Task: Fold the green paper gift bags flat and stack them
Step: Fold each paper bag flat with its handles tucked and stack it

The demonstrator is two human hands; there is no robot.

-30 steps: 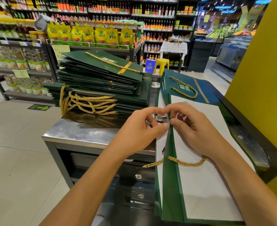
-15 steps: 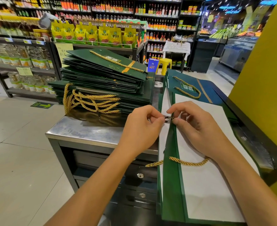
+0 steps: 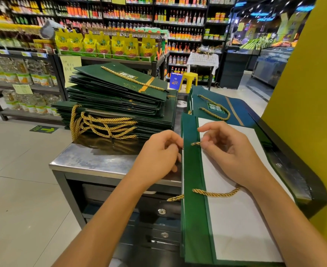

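A green paper gift bag lies flat in front of me, its white inside facing up and a gold rope handle looped across it. My right hand pinches the free end of the gold rope at the bag's green top band. My left hand is curled at the band's left edge; what its fingertips hold is hidden. A tall stack of flat green bags with gold handles sits to the left. Another flat green bag lies just beyond the one I work on.
The stack rests on a steel counter with locked drawers below. A black ledge and a yellow pillar stand at the right. Shop shelves with yellow packets and a yellow stool are behind.
My hands have drawn slightly apart across the green band, and the gold rope end now shows between them under my right fingers. The bag has not shifted.
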